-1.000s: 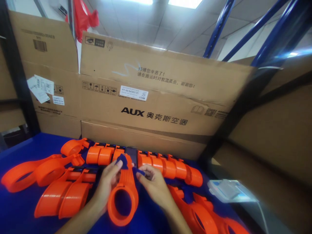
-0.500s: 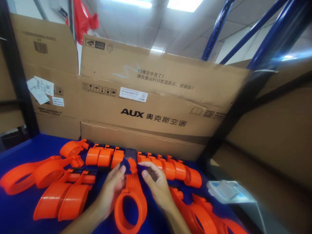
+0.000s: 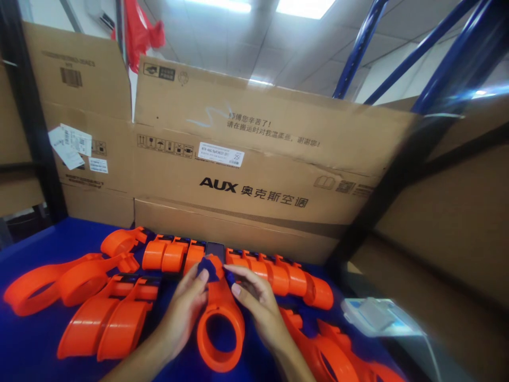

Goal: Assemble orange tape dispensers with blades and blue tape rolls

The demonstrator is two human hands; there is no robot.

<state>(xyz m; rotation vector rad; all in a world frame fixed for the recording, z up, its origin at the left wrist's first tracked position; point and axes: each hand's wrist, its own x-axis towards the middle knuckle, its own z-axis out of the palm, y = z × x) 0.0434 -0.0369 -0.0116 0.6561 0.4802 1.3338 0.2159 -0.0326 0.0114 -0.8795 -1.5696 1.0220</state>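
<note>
An orange plastic tape dispenser (image 3: 219, 300) is held up in front of me, its round ring pointing down toward me. My left hand (image 3: 186, 302) grips its upper end, thumb on a dark blue part (image 3: 208, 268) there. With thumb and fingertips, my right hand (image 3: 256, 298) pinches a small dark blue piece (image 3: 229, 276) just right of the dispenser's head. Whether that piece touches the head I cannot tell. Behind my hands stand several similar dispensers (image 3: 254, 265) in a row, and a pair of dispensers (image 3: 125, 323) lies left of my left arm.
A blue tabletop (image 3: 35, 339) carries more orange dispensers (image 3: 334, 350) at lower right. A dark flat device (image 3: 215, 250) stands amid the back row. At right lies a clear plastic case (image 3: 382, 315) with a cable. A large cardboard sheet (image 3: 254, 170) and dark rack posts (image 3: 358, 223) bound the area.
The dispenser has turned in my hands: its ring has swung a little to the right and its blue part shows more fully. The small blue piece in my right hand shows more clearly.
</note>
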